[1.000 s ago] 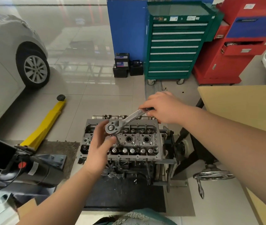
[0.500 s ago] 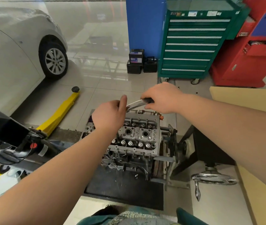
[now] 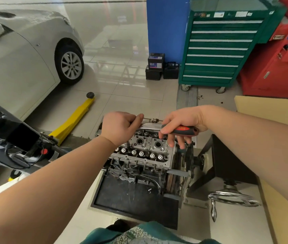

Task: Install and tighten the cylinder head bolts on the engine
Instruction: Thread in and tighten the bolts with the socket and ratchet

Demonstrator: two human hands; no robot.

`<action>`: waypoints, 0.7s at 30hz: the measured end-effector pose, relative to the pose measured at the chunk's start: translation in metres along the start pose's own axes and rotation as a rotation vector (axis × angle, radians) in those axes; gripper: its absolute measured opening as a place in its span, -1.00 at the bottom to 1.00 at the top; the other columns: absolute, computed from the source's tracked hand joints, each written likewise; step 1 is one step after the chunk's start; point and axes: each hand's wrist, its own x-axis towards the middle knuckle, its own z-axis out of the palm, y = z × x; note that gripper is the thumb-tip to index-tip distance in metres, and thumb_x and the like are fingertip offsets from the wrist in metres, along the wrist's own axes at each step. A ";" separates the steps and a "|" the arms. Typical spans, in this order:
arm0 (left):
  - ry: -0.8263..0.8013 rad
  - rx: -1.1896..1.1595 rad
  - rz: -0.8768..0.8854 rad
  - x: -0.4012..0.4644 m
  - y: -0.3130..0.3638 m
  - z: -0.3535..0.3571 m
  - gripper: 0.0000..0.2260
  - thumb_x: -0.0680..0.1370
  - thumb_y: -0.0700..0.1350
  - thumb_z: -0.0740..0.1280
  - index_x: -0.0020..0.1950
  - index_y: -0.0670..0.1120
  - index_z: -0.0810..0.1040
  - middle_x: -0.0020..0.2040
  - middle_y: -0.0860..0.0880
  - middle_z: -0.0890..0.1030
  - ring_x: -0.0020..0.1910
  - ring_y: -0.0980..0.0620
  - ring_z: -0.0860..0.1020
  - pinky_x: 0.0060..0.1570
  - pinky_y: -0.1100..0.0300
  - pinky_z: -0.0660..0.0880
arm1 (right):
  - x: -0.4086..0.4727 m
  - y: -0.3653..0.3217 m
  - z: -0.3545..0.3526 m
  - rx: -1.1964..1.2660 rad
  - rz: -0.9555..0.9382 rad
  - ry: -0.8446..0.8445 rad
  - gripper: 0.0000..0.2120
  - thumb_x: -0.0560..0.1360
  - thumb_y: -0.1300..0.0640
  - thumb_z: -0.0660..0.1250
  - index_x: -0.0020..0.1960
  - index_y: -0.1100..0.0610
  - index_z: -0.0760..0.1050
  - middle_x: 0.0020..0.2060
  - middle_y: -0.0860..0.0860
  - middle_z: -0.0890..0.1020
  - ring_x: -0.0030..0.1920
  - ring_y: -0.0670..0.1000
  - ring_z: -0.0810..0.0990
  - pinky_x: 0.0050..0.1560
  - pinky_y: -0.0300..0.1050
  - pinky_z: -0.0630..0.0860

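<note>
Grey aluminium cylinder head [image 3: 146,148] was seen atop the stand-mounted engine. Chrome ratchet wrench with red-black grip [image 3: 168,128] was held over its far edge: left hand [image 3: 120,128] curled over the ratchet head, right hand [image 3: 182,124] wrapping the grip, lower fingers loosely extended. Tightening step judged underway; a steady handle swing was judged necessary next.
</note>
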 end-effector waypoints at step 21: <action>-0.118 -0.154 0.262 0.005 -0.020 -0.012 -0.59 0.63 -0.01 0.30 -0.42 -0.06 0.55 -0.51 0.01 0.48 -0.49 -0.05 0.47 -0.45 0.08 0.46 | 0.007 0.037 0.138 0.366 -0.235 0.246 -0.87 0.55 0.23 0.41 0.05 0.18 0.49 -0.36 0.11 0.48 -0.43 0.02 0.43 -0.43 -0.15 0.42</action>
